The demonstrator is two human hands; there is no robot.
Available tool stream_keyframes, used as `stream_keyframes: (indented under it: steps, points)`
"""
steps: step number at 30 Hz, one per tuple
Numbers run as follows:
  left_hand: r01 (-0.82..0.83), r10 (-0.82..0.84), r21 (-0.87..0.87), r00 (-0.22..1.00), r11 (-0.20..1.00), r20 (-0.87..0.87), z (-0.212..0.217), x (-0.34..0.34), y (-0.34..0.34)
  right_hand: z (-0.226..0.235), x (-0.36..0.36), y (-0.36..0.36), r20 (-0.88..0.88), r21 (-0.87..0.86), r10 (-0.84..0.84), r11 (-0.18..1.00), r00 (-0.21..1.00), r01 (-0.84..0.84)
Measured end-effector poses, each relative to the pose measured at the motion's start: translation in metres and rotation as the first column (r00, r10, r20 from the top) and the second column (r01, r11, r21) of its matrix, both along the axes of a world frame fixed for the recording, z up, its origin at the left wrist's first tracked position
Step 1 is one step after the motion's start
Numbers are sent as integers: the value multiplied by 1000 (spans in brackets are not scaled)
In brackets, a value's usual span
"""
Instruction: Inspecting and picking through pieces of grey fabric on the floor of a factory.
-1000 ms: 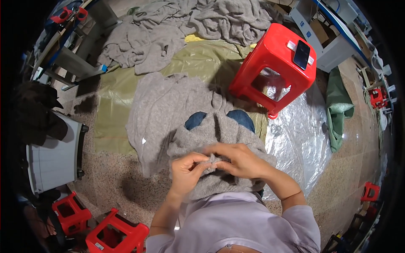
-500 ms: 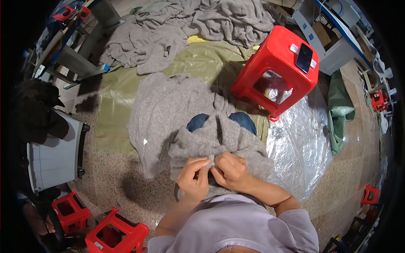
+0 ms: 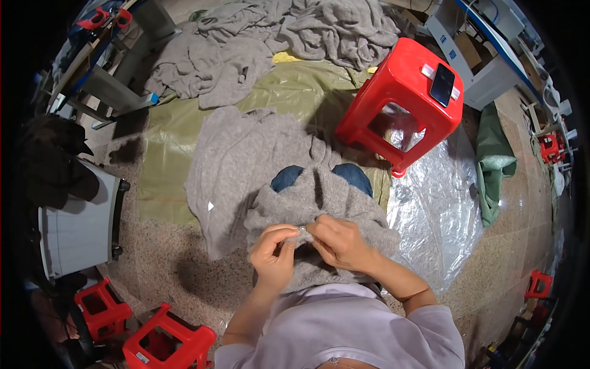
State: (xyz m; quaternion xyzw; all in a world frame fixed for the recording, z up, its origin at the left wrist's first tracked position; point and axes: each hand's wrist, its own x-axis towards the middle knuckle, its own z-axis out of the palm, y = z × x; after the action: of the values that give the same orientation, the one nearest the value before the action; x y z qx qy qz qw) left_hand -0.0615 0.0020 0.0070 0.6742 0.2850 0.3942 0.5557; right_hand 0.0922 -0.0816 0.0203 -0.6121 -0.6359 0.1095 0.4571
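Grey-brown knitted fabric (image 3: 362, 215) lies bunched over my lap, with both knees in blue denim poking out beyond it. My left hand (image 3: 273, 253) pinches an edge of this fabric between thumb and index finger. Close against it, my right hand (image 3: 340, 242) grips the same edge with curled fingers. Between the fingertips sits a tiny shiny bit (image 3: 302, 229), too small to name. Another spread of the same fabric (image 3: 239, 166) lies on the floor ahead and to the left, bearing a small white scrap (image 3: 210, 206).
A tall red stool (image 3: 399, 86) stands ahead right, a phone (image 3: 442, 85) on its seat. Heaps of grey fabric (image 3: 344, 27) lie far ahead on an olive sheet (image 3: 166, 160). Clear plastic (image 3: 430, 227) covers the floor at right. A grey cart (image 3: 77, 224) and low red stools (image 3: 169, 338) are left.
Both hands have shifted slightly up and away from my body with the fabric edge. The right hand has turned, its fingers now flatter over the edge, and the tiny shiny bit shows more plainly.
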Motion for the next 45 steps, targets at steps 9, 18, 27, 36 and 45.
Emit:
stream_keyframes:
  steps: [9, 18, 27, 36, 45]
  points:
    - [24, -4, 444, 999, 896, -46, 2, 13, -9, -5, -14, -5, -7, 60, -181, 982, 983, 181]
    - [434, -436, -472, 893, 768, 111, -8, 5, 25, -20, -5, -2, 16, 139, -168, 977, 986, 164]
    - [699, -535, -23, 525, 715, -662, -2, 2, 54, 76, 39, -47, -163, 165, 213, 968, 963, -187]
    - [-68, 90, -617, 996, 784, 4, 68, -106, 34, 46, 12, 32, -269, -647, 404, 596, 874, -474]
    - [-64, 132, -679, 990, 732, 49, 50, -198, 5, 59, -121, 98, -340, 434, 851, 519, 400, -737]
